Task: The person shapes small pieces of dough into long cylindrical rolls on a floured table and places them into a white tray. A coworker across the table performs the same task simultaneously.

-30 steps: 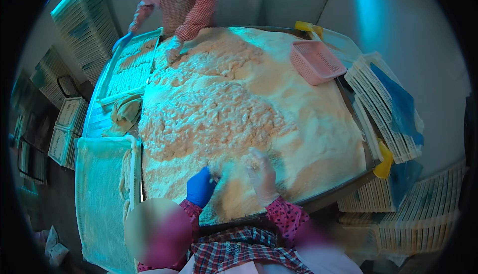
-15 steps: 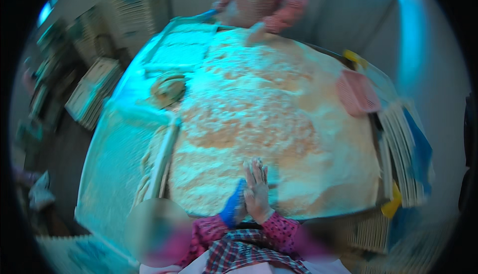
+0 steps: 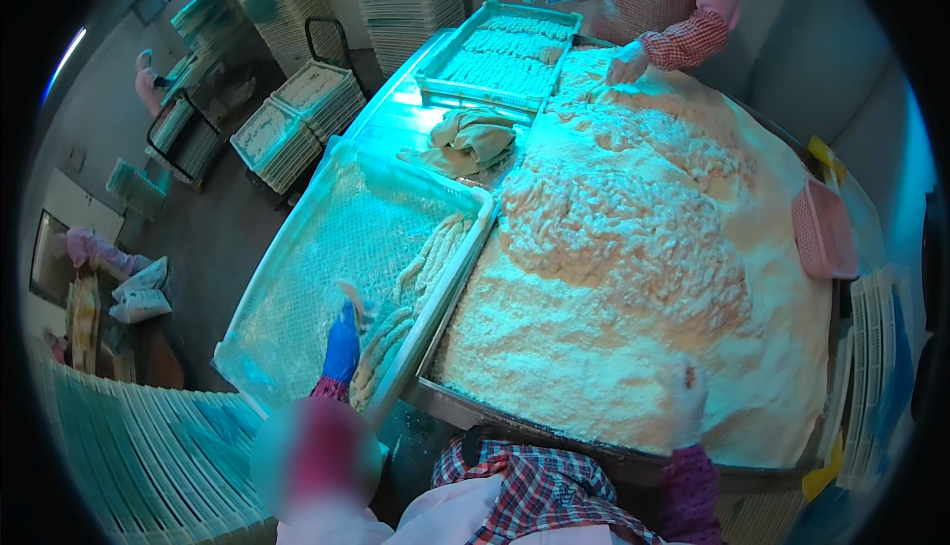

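My left hand (image 3: 341, 345), in a blue glove, is over the mesh-bottomed tray (image 3: 287, 278) at the left. Its fingers are close together, with a pale, curved, floury shape at their tips that I cannot make out clearly. Right beside it, several long floured strips (image 3: 421, 283) lie side by side along the tray's right wall. My right hand (image 3: 688, 401) is whitened with flour and hovers over or touches the near right part of the flour bed (image 3: 574, 347); blur hides its fingers. Small floured pieces (image 3: 623, 233) form a broad heap in the bed's middle.
A co-worker's hand (image 3: 626, 63) is at the bed's far edge, beside a tray (image 3: 505, 55) of rowed strips. A crumpled cloth (image 3: 473, 139) lies between the trays. A pink basket (image 3: 823, 228) rests at right. Stacked trays (image 3: 297, 119) stand on the floor at left.
My two hands, pressed together over the flour, have parted. The left is now at the left tray; the right has moved right. The view has swung left.
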